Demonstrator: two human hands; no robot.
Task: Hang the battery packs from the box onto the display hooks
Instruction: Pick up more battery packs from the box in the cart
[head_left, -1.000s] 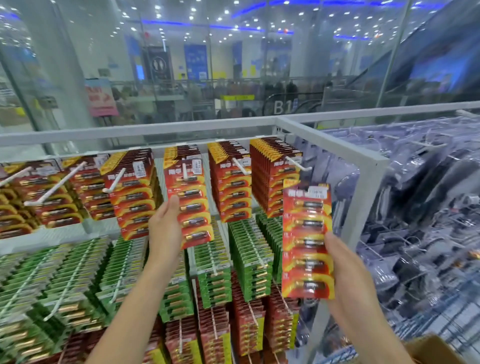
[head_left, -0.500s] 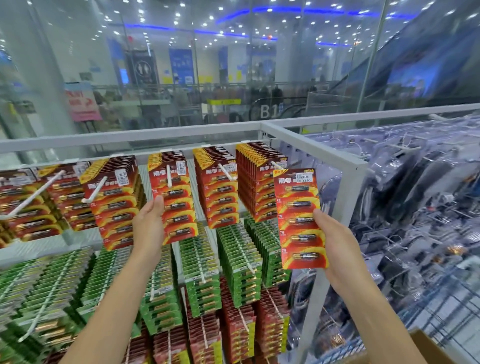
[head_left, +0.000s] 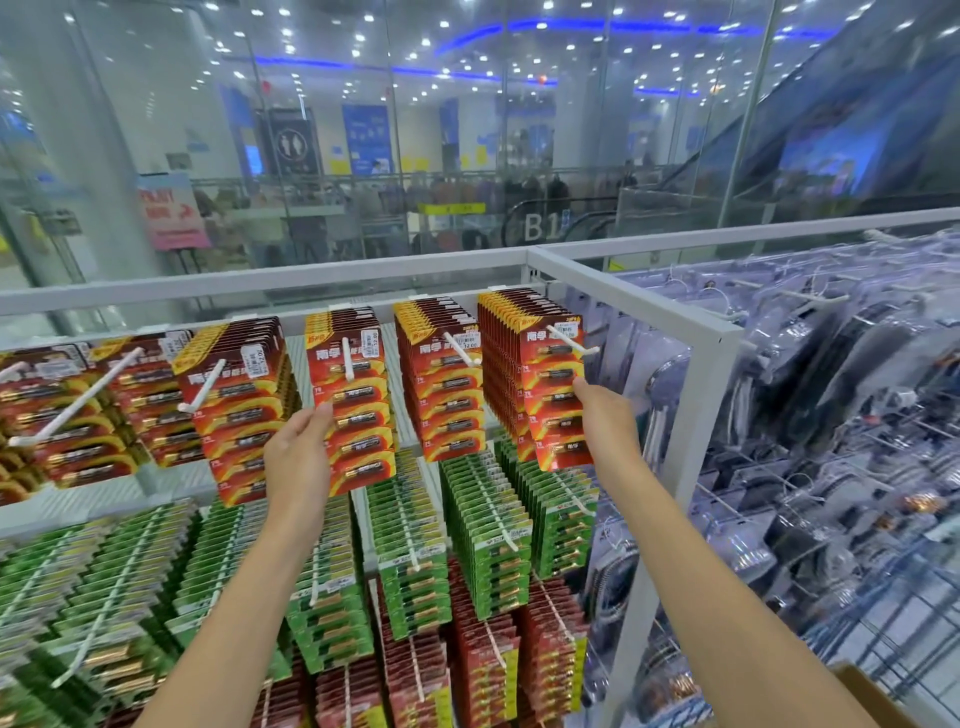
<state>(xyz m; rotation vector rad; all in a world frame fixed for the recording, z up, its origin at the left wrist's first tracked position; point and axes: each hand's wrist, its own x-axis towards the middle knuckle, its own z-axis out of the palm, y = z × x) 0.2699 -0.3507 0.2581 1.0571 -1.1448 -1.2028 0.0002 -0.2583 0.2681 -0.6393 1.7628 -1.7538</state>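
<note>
Red battery packs hang in thick stacks along the top row of white display hooks. My right hand (head_left: 605, 418) grips the right edge of one red battery pack (head_left: 553, 400), which sits at the front of the rightmost stack with the hook (head_left: 582, 345) passing through its top. My left hand (head_left: 298, 457) holds the left edge of the front pack (head_left: 358, 415) on the hook two stacks to the left. A corner of the cardboard box (head_left: 872, 699) shows at the bottom right.
Green battery packs (head_left: 483, 530) fill the row below, with more red ones (head_left: 488, 670) under them. A white metal frame post (head_left: 701, 441) stands just right of my right hand. Clear-bagged goods (head_left: 831, 415) hang on the side panel. A glass wall is behind.
My right hand carried the red pack up and away from me to the rightmost top hook; the pack now hangs on the hook. My left hand stayed at the same stack.
</note>
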